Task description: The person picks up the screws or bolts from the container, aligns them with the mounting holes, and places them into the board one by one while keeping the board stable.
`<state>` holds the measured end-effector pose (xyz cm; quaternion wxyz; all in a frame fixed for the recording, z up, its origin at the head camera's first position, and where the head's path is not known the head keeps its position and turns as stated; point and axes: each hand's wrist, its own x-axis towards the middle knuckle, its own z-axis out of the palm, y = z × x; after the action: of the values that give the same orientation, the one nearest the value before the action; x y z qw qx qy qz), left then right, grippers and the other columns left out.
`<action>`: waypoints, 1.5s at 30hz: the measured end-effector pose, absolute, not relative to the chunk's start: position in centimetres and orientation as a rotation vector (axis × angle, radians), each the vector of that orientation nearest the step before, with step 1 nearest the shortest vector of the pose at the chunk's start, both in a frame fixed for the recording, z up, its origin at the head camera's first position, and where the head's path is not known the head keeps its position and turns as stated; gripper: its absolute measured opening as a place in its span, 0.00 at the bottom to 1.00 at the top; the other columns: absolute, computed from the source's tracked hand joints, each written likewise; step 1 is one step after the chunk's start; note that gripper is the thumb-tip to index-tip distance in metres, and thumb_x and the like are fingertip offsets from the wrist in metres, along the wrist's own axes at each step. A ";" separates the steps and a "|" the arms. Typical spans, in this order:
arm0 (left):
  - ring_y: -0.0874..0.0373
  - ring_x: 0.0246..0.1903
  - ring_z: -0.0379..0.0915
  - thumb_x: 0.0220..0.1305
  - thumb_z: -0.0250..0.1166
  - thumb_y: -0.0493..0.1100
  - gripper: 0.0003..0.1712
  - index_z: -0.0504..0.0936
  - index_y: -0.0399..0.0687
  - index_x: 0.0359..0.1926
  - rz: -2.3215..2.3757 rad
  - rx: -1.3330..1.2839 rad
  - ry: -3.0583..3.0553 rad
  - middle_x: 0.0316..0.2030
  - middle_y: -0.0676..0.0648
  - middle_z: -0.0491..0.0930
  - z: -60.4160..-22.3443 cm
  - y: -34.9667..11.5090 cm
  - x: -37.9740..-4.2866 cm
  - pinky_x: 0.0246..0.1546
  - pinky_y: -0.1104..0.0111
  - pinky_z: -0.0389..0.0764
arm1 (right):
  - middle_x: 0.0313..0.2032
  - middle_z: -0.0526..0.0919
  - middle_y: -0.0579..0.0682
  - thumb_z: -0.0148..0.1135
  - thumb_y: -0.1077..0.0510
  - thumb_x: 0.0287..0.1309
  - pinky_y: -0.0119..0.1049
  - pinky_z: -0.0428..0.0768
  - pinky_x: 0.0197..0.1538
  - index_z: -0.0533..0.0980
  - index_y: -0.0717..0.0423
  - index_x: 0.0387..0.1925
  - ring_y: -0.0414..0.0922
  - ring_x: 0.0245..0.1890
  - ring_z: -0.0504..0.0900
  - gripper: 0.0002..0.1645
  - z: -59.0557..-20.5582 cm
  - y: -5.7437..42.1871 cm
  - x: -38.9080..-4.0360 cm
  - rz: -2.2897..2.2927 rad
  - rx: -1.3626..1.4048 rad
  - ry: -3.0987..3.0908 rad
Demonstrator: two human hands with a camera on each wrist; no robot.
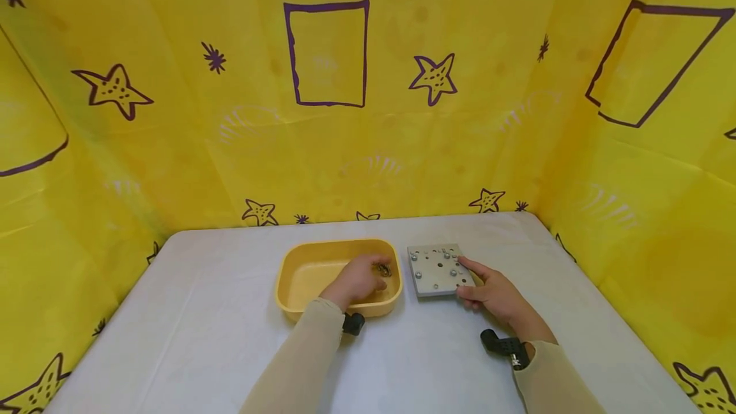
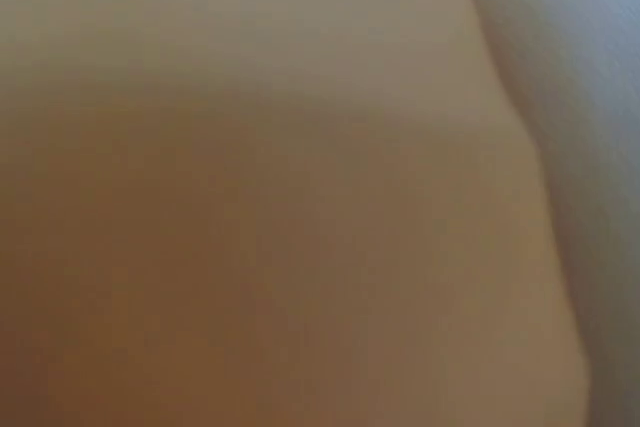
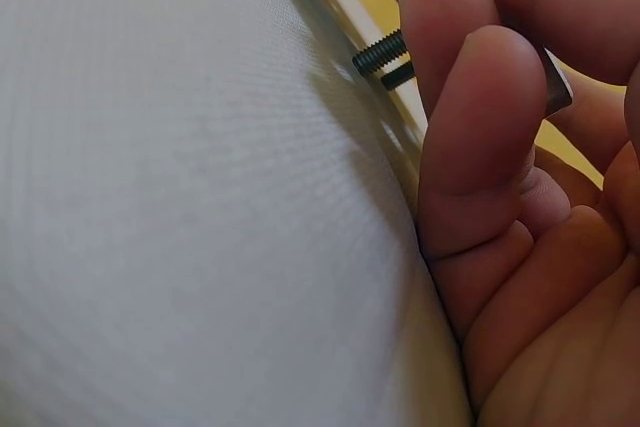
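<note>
Over the right end of a yellow plastic bin (image 1: 305,276), my left hand (image 1: 359,278) reaches in with thumb and index finger apart. Small dark metal hardware pieces (image 1: 382,269) show between those fingers; their exact kind is too small to make out. My right hand (image 1: 497,296) grips the right edge of a square grey metal plate (image 1: 428,280), thumb on the near side. Holes dot the plate, and several silvery bolts (image 1: 453,273) sit in it. From the right wrist, a black threaded bolt end (image 3: 380,53) juts out beside the curled fingers (image 3: 485,117). Only blurred surfaces appear in the left wrist view.
A white cloth (image 1: 190,337) covers the table. Yellow patterned curtains (image 1: 345,165) stand along its back and both sides. The bin is just left of the plate, with a narrow gap between them. Black wrist cameras (image 1: 500,342) stick out from both forearms.
</note>
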<state>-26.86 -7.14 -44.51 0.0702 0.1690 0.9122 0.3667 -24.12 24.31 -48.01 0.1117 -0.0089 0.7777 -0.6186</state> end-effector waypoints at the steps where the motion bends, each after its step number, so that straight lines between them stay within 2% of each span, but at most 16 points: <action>1: 0.50 0.59 0.70 0.54 0.70 0.33 0.30 0.80 0.45 0.61 1.090 0.513 2.755 0.60 0.46 0.77 -44.6 -7.1 -26.9 0.63 0.57 0.66 | 0.57 0.73 0.63 0.75 0.59 0.53 0.36 0.78 0.29 0.61 0.43 0.75 0.51 0.26 0.79 0.50 -48.1 24.3 -24.1 -1.818 -0.020 2.284; 5: 0.50 0.56 0.72 0.50 0.69 0.31 0.30 0.82 0.44 0.58 1.020 0.545 2.817 0.56 0.45 0.79 -44.9 -7.1 -27.2 0.61 0.57 0.68 | 0.57 0.72 0.63 0.74 0.59 0.54 0.35 0.78 0.29 0.61 0.45 0.76 0.50 0.26 0.79 0.50 -48.0 24.3 -24.1 -1.812 -0.037 2.288; 9: 0.48 0.56 0.72 0.51 0.67 0.31 0.28 0.83 0.45 0.57 0.936 0.589 2.855 0.54 0.44 0.79 -45.1 -7.1 -27.4 0.62 0.57 0.68 | 0.58 0.71 0.63 0.74 0.58 0.54 0.35 0.78 0.29 0.61 0.44 0.75 0.51 0.27 0.79 0.50 -48.1 24.3 -24.1 -1.811 -0.034 2.295; 12: 0.48 0.53 0.73 0.52 0.67 0.31 0.25 0.84 0.46 0.54 0.880 0.626 2.870 0.51 0.43 0.79 -45.2 -7.1 -27.4 0.60 0.58 0.69 | 0.59 0.70 0.63 0.74 0.57 0.54 0.36 0.79 0.30 0.62 0.42 0.75 0.51 0.27 0.80 0.50 -48.2 24.3 -24.1 -1.803 -0.012 2.311; 19: 0.49 0.48 0.73 0.52 0.66 0.31 0.20 0.85 0.45 0.49 0.815 0.684 2.887 0.46 0.45 0.77 -45.3 -6.9 -27.3 0.56 0.58 0.71 | 0.62 0.68 0.62 0.75 0.56 0.52 0.37 0.79 0.30 0.62 0.40 0.75 0.52 0.28 0.81 0.51 -48.3 24.4 -24.2 -1.794 0.025 2.305; 26: 0.52 0.42 0.73 0.52 0.66 0.32 0.16 0.87 0.45 0.44 0.763 0.680 2.888 0.39 0.48 0.76 -45.0 -6.9 -27.2 0.53 0.60 0.73 | 0.60 0.70 0.62 0.75 0.56 0.52 0.36 0.78 0.30 0.62 0.39 0.75 0.51 0.27 0.80 0.51 -48.2 24.3 -24.4 -1.790 0.007 2.313; 33: 0.52 0.44 0.74 0.56 0.66 0.31 0.12 0.87 0.45 0.41 0.743 0.650 2.876 0.37 0.50 0.81 -44.9 -6.9 -27.3 0.56 0.59 0.72 | 0.63 0.67 0.62 0.75 0.53 0.52 0.37 0.79 0.31 0.62 0.38 0.75 0.51 0.27 0.81 0.51 -48.0 24.2 -24.2 -1.754 0.023 2.345; 41: 0.56 0.35 0.71 0.60 0.70 0.37 0.04 0.87 0.47 0.37 0.732 0.639 2.893 0.31 0.53 0.75 -44.7 -6.9 -27.0 0.47 0.61 0.75 | 0.58 0.72 0.61 0.76 0.55 0.51 0.36 0.79 0.30 0.62 0.39 0.75 0.51 0.27 0.80 0.51 -48.1 24.2 -24.3 -1.777 0.009 2.320; 45: 0.57 0.34 0.73 0.59 0.71 0.38 0.02 0.87 0.48 0.34 0.689 0.702 2.933 0.29 0.54 0.77 -44.7 -6.7 -27.0 0.44 0.62 0.76 | 0.58 0.72 0.61 0.76 0.54 0.52 0.37 0.79 0.30 0.62 0.38 0.75 0.52 0.27 0.80 0.51 -48.1 24.3 -24.3 -1.763 0.013 2.333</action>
<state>-26.96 -6.69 -44.72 0.0239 0.2269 0.9478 0.2228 -24.34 24.30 -48.13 0.1086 0.0045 0.7931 -0.5993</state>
